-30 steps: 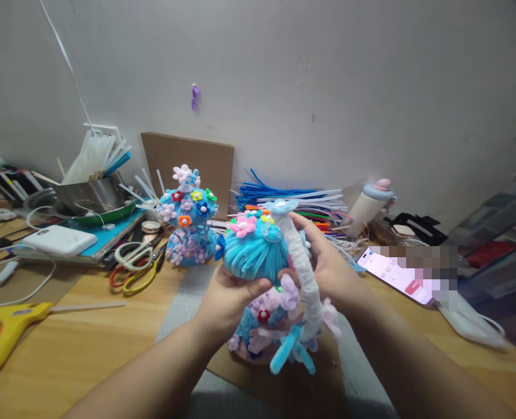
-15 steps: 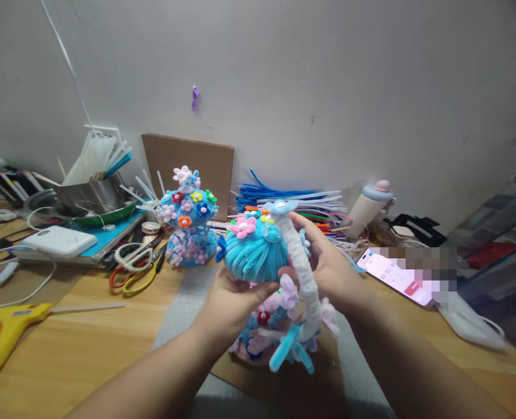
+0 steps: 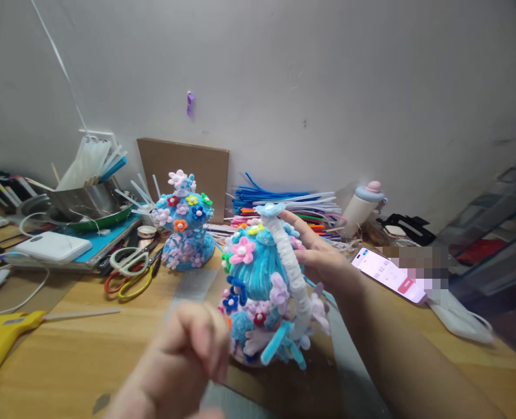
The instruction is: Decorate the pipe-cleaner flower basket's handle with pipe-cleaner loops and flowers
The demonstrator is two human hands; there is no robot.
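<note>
In front of me stands a pipe-cleaner flower ornament (image 3: 255, 273), with a turquoise dome, coloured flowers and a base. A white wrapped arch (image 3: 289, 250) runs down its near right side, with a blue flower at its top and light-blue ends low down. My right hand (image 3: 321, 247) grips the ornament from behind on the right; its fingertips are partly hidden by the arch. Left of the ornament and apart from it is my left hand (image 3: 188, 343), slightly blurred, its fingers loosely bent and the thumb low at the frame's edge. Nothing shows in it.
A similar flower ornament (image 3: 188, 227) stands behind to the left, beside scissors (image 3: 131, 262). A yellow glue gun (image 3: 9, 340) lies at far left. Pipe cleaners (image 3: 284, 201), a bottle (image 3: 363, 203) and a phone (image 3: 389, 276) are at the back and right.
My left hand has let go of the ornament and drawn back down and left. The ornament's dome now sits lower and is turned, while my right hand stays on it.
</note>
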